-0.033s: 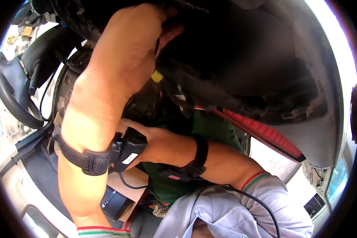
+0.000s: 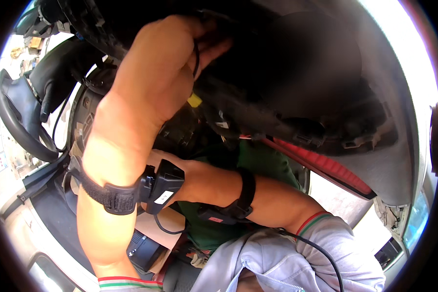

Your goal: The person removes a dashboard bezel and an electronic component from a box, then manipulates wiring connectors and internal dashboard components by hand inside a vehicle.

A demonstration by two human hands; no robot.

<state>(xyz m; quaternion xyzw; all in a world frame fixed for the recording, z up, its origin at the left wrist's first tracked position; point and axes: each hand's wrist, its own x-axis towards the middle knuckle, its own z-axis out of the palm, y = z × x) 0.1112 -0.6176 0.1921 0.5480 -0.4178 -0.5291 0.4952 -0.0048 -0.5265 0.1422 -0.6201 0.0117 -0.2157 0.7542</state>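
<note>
My left hand [image 2: 185, 56] reaches up into the dark dashboard underside [image 2: 248, 73], its fingers curled and partly in shadow beside a thin black cable [image 2: 196, 58]; what they grip is unclear. A yellow connector [image 2: 194, 100] hangs below its palm among dark wiring. My right hand [image 2: 158, 155] lies behind my left forearm, with only its back near the wrist showing and its fingers hidden. Black strapped devices [image 2: 163, 185] are on both forearms.
A loose steering wheel [image 2: 12, 109] and column stand at upper left. Green cloth [image 2: 253, 151] and a red ribbed panel [image 2: 336, 170] lie below the dashboard. A cardboard piece [image 2: 158, 224] with a dark object [image 2: 143, 250] is at lower left. The car's door frame [image 2: 413, 194] borders the right.
My left hand and forearm sit slightly lower and further right in the picture, with more of the fingertips showing. The surroundings at upper left have shifted slightly down too.
</note>
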